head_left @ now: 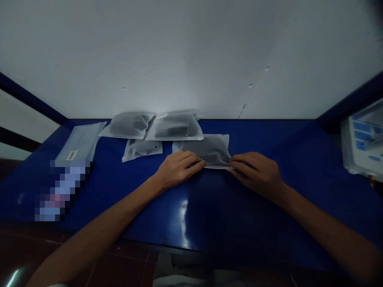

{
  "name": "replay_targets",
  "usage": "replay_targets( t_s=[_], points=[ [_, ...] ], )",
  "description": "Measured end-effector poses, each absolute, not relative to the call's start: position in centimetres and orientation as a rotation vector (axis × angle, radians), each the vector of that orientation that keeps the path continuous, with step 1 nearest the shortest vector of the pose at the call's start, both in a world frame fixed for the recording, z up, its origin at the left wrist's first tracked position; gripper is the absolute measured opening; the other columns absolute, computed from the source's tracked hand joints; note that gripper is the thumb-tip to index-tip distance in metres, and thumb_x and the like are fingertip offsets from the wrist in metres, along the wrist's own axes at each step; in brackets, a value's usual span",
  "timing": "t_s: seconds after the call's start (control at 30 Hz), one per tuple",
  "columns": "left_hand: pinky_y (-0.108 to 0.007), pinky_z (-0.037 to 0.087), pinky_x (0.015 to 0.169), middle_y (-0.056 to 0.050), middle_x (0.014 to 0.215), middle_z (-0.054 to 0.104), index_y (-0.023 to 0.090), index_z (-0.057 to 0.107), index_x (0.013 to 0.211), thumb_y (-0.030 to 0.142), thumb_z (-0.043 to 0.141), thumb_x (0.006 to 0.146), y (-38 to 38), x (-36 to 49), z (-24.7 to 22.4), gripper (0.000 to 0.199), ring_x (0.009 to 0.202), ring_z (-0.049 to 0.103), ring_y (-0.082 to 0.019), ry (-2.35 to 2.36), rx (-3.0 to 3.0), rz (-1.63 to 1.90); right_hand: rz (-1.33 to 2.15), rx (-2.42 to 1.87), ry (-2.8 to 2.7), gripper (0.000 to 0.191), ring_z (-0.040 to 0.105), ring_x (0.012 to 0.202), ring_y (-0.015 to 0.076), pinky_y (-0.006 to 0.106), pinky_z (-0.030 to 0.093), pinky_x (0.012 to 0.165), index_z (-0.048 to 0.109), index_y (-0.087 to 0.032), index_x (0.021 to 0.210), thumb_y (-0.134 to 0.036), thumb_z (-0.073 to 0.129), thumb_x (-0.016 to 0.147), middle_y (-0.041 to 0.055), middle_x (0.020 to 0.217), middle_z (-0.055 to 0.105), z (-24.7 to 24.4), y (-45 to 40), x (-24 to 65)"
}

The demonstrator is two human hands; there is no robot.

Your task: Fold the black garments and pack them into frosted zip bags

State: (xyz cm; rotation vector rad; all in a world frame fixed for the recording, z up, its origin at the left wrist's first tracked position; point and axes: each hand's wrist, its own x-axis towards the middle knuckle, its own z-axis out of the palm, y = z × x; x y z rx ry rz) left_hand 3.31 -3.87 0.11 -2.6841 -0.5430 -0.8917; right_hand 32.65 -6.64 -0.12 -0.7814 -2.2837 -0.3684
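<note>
The fingers (pixel 193 162) of the left hand (pixel 178 169) curl over the lower left part of a frosted plastic zip bag (pixel 206 153), their tips pressed onto it, while the fingers (pixel 235 164) of the right hand (pixel 254 173) close on its right corner, so both hands are grasping this one bag and neither is released. The bag lies flat on the table between the two hands, with a dark item showing dimly through its cloudy film. Counting it, five packets are in view. Just to its left, a smaller frosted bag (pixel 142 149) lies crooked, and behind that, two more frosted bags (pixel 128 125) sit side by side, their edges overlapping, each with a dark item inside. Further left, one flat pale sleeve (pixel 79 141) carries a single small white label. Near that sleeve, a pixelated patch (pixel 64 191) hides whatever lies there. At the right edge stands one white plastic box (pixel 362 139) with blue panels, too cut off to identify. Everything rests on a glossy blue tabletop (pixel 227 223), with a streak of light reflected near its front edge. A white wall (pixel 191 56) with a few small marks and a thin crack rises behind it, dark blue frame bars (pixel 30 97) run along both sides, and dark red floor tiles (pixel 119 259) show below.
</note>
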Motion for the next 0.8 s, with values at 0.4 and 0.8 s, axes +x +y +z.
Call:
replay_targets(
  t_s=[0.4, 0.8],
  points=[
    [-0.032, 0.062, 0.100, -0.009, 0.128, 0.073, 0.017, 0.056, 0.140, 0.011, 0.052, 0.104, -4.4, 4.1, -0.2, 0.036, 0.123, 0.069, -0.020, -0.569, -2.681, -0.862, -0.326, -0.746, -2.205, 0.008, 0.073, 0.079, 0.0145, 0.026, 0.057, 0.070, 0.069, -0.021, 0.094, -0.015, 0.073, 0.090, 0.0027, 0.089, 0.077, 0.4, -7.0, 32.4],
    [-0.031, 0.064, 0.098, -0.008, 0.125, 0.075, 0.015, 0.063, 0.131, 0.009, 0.054, 0.103, -5.1, 5.3, -0.5, 0.031, 0.116, 0.073, -0.019, -0.604, -2.684, -0.898, -0.329, -0.657, -2.245, 0.007, 0.070, 0.078, 0.0161, 0.030, 0.056, 0.070, 0.068, -0.020, 0.091, -0.016, 0.073, 0.090, 0.0032, 0.086, 0.076, 0.3, -6.7, 31.3]
  ],
)
